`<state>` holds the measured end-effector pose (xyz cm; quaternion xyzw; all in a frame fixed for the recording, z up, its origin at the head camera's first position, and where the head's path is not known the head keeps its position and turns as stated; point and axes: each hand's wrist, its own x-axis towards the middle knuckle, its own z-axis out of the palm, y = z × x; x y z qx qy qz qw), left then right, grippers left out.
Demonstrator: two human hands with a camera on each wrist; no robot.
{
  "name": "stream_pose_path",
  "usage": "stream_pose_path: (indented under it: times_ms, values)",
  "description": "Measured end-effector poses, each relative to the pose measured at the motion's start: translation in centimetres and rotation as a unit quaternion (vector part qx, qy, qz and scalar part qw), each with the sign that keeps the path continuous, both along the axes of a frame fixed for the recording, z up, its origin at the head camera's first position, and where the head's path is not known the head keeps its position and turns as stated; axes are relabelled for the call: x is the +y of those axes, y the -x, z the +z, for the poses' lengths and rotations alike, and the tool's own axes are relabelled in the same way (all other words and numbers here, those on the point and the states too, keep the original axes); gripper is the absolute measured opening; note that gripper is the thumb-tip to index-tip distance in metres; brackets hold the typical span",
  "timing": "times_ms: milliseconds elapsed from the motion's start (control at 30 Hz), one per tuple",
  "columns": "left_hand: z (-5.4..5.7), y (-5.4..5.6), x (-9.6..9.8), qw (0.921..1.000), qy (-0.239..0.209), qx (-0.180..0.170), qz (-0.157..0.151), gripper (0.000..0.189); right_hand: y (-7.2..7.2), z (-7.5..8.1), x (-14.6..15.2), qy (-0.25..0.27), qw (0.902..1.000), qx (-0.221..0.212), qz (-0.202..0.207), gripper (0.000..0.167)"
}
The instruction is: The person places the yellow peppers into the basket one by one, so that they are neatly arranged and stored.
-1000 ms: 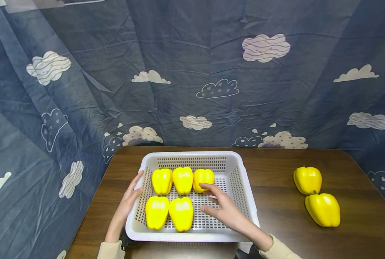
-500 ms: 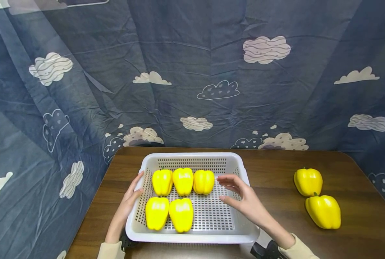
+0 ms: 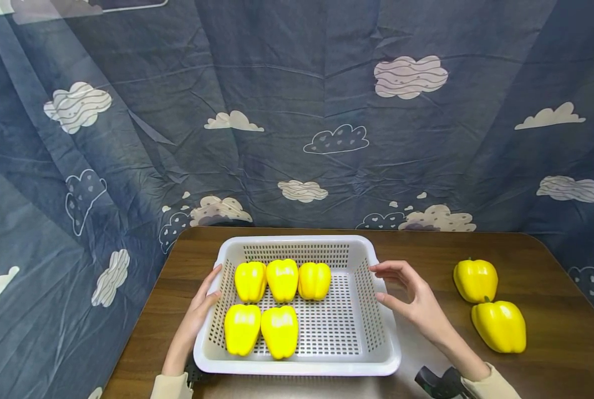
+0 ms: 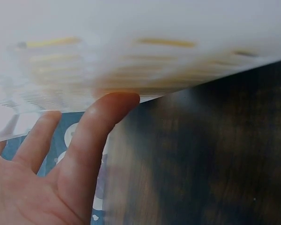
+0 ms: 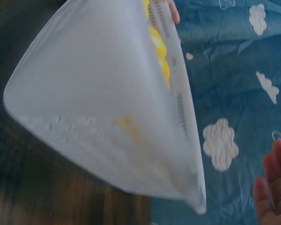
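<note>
A white slotted plastic basket (image 3: 297, 367) stands on the table with several yellow bell peppers in it, a back row including one pepper (image 3: 314, 281) and a front row including another (image 3: 279, 332). My left hand (image 3: 194, 313) rests against the basket's left side, fingers extended; in the left wrist view its thumb (image 4: 100, 117) touches the slotted wall. Over on the right, my right hand (image 3: 416, 302) holds nothing, thumb and fingers spread apart, fingertips right at the basket's right rim. The right wrist view has that hand's fingers (image 5: 274, 173) at its edge, beside the basket wall (image 5: 93, 70).
Two more yellow bell peppers lie on the brown wooden table (image 3: 426, 249) to the right, one farther back (image 3: 475, 280) and one nearer (image 3: 498, 327). A dark blue curtain (image 3: 277, 155) with cloud prints hangs behind the table.
My right hand has moved right, from over the back-row pepper inside the basket out to the right rim. The left hand and the peppers have stayed put.
</note>
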<state>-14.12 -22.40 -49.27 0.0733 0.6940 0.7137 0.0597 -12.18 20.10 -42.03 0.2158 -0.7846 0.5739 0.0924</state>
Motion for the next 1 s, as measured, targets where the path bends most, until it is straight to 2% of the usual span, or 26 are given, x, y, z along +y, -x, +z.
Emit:
stream_pose_path:
  times_ms: [267,500,833,1000]
  values:
    - [0.1,-0.1,0.1,0.9999,-0.002,-0.014,0.005,0.056,-0.1,-0.4,2.5,-0.005,0.9996,0.006,-0.026,0.05]
    - [0.1,-0.1,0.1,0.9999,-0.004,-0.011,0.004,0.055,-0.2,-1.0,5.0,-0.027,0.9982,0.014,-0.051,0.049]
    - [0.0,0.0,0.0,1.0,0.002,-0.004,0.001,0.055,-0.8,-1.8,8.4,-0.047,0.995,-0.008,-0.088,0.05]
    - [0.1,-0.1,0.0,1.0,0.007,0.0,-0.001,0.055,-0.8,-2.4,10.2,-0.053,0.9942,0.011,-0.094,0.05]
